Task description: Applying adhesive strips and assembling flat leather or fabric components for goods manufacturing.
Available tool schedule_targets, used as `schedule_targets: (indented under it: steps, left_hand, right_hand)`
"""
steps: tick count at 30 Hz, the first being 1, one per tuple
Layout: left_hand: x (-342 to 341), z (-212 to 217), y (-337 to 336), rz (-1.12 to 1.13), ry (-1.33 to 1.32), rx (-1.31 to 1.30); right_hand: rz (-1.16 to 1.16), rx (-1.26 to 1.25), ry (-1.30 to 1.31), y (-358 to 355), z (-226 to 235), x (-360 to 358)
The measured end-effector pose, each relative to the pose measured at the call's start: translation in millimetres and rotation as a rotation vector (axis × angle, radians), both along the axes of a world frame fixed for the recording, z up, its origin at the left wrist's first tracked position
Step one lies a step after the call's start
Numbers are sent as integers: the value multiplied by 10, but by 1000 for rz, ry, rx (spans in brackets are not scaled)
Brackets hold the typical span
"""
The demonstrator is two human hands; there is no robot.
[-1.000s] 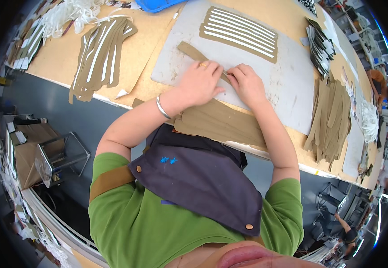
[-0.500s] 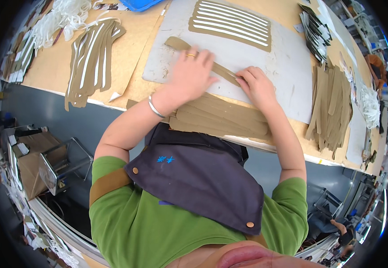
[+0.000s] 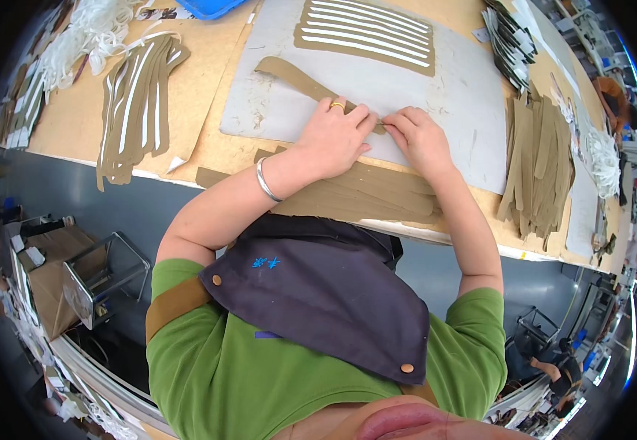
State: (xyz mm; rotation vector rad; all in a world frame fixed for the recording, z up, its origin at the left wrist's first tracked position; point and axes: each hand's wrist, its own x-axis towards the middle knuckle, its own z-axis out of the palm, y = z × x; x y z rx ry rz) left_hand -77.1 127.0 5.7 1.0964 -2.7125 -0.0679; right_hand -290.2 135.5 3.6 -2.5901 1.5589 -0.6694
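A brown fabric strip point(image 3: 287, 72) lies slantwise on a grey board point(image 3: 260, 121), its far left end curling up slightly. My left hand point(image 3: 337, 138) is closed on the strip near its right end, fingers bent and pressed together. Close beside it, my right hand point(image 3: 420, 143) pinches at that same end with thumb and forefinger. A thin pale bit shows at those fingertips, too small to name. Beyond the hands, a row of brown strips with white lines point(image 3: 366, 35) lies side by side on the board. Plain brown strips point(image 3: 362, 194) are heaped along the table's near edge, partly beneath my left forearm.
Left of the board lies a bundle of brown strips with white lines point(image 3: 134, 110), near tangled white tape point(image 3: 84, 44). A blue tray point(image 3: 212, 6) stands at the back. To the right are more plain strips point(image 3: 535, 165), dark pieces point(image 3: 509, 44) and white tape point(image 3: 603, 165).
My left hand has slid right and slightly down along the strip, closer to my right hand. Its fingers are now bent in at the strip's end. The whole view has shifted slightly.
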Motion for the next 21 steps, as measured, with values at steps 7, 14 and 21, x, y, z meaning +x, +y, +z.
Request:
schedule_targets:
  steps: [7, 14, 21]
  left_hand:
    - [9, -43, 21, -10, 35, -31]
    - [35, -93, 36, 9, 15, -61]
    - [162, -126, -7, 90, 71, -84]
  right_hand:
    - [39, -80, 127, 81, -2, -9]
    - [-37, -7, 266, 177, 94, 11]
    - [-53, -34, 247, 247, 119, 97]
